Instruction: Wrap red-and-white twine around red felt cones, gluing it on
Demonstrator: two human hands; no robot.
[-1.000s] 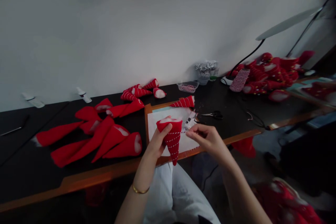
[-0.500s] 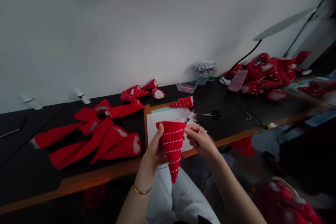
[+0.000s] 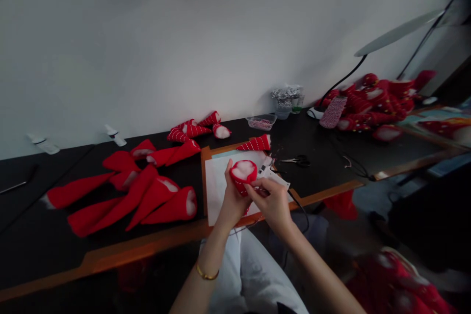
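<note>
My left hand [image 3: 232, 198] is wrapped round a red felt cone [image 3: 241, 187], whose open end, full of white stuffing [image 3: 243, 170], is tilted up towards me. Rows of red-and-white twisted cord show on its side; the tip is mostly hidden by my hands. The fingers of my right hand [image 3: 270, 199] are pinched at the cone's rim on the near right, on the cord as far as I can see. A loose length of cord [image 3: 246, 227] hangs below my hands. Just behind the right hand lies a white glue gun [image 3: 271, 174] on a white sheet [image 3: 216, 186].
Plain red cones [image 3: 147, 196] lie heaped on the left of the black table. Striped cones [image 3: 195, 130] rest by the wall and one [image 3: 255, 143] on the board's back edge. Scissors [image 3: 298, 160], a plastic tub [image 3: 261, 121], a cord spool [image 3: 333, 112] and a lamp [image 3: 399, 34] stand rightward.
The cone has turned from hanging tip-down, side towards me, to showing its stuffed end. My right hand has moved slightly down and left along the rim.
</note>
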